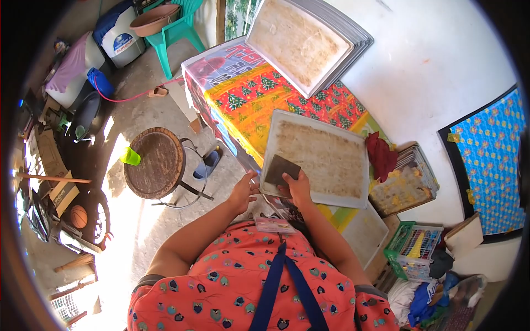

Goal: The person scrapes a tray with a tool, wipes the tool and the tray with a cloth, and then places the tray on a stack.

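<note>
A shallow rectangular tray [326, 151] with a brown-stained bottom lies on the table's near part. My right hand [297, 186] is closed on a dark square piece [282, 170] over the tray's near left corner. Beside that corner, my left hand [243, 192] is at the tray's left edge with its fingers partly curled and apart; nothing shows in it. Against the tray's right side rests a dark red cloth [381, 157]. Farther back on the table is a stack of similar trays [301, 44], the top one also stained.
The table [248, 113] has a patterned cover. To the left stand a round wooden stool [154, 163] with a green cup [131, 156] and a green chair [176, 33]. More stained trays [403, 185] lean at the right, near a crate [413, 248].
</note>
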The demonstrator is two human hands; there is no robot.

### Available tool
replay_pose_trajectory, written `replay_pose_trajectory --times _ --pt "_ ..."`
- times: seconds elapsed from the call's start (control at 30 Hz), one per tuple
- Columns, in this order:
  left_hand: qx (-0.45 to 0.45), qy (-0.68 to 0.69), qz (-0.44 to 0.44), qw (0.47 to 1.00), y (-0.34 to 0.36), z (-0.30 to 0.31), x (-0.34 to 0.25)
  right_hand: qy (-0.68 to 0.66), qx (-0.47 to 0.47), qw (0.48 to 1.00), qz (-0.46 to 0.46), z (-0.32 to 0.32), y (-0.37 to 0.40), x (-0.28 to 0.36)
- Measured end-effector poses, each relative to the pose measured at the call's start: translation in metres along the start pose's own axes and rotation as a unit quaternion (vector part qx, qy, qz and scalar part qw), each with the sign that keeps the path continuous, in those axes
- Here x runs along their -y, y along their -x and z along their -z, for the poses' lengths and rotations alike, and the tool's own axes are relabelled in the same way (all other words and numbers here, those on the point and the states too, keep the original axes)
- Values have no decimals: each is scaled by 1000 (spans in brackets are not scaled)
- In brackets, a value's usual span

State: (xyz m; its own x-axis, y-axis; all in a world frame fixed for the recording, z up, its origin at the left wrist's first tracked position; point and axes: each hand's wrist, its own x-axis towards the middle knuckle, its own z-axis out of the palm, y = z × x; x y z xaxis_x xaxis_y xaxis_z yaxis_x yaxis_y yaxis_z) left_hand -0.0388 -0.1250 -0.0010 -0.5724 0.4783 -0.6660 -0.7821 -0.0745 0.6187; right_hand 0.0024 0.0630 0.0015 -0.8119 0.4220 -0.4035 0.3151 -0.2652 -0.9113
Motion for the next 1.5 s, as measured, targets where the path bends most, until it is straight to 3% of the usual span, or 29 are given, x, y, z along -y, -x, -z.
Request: replay_pose_trajectory --times 0.17,0.3,0.5,0.6,0.7,0.8,0.9,1.1,1.2,1.5 --pt "9 1 -3 1000 -1 2 -1 16 17 1000 0 2 -11 -1" --pt "6 5 4 1000 0 0 -2 33 50 997 -51 8 2 -1" --pt "11 7 -3 1000 0 0 -1 7 39 999 -5 4 -8 -2" --pt "3 7 -2 1000 -2 -1 -1 43 46 997 -42 7 -3 2" --pt "7 11 -4 1000 -1 -1 0 14 38 999 -7 6 -13 -1" --pt "3 14 -4 1000 0 -2 -2 67 84 993 -55 11 -17 2" --pt "-2 14 5 1000 -1 -2 -3 1 87 996 -15 7 -26 0" --pt "2 24 8 1000 -1 -1 -6 67 121 989 -55 11 -24 6" --pt "-4 24 6 1000 -1 -1 -6 9 98 995 -29 8 -26 0" --pt "-7 35 10 999 1 -2 -6 52 117 990 -55 10 -22 2"
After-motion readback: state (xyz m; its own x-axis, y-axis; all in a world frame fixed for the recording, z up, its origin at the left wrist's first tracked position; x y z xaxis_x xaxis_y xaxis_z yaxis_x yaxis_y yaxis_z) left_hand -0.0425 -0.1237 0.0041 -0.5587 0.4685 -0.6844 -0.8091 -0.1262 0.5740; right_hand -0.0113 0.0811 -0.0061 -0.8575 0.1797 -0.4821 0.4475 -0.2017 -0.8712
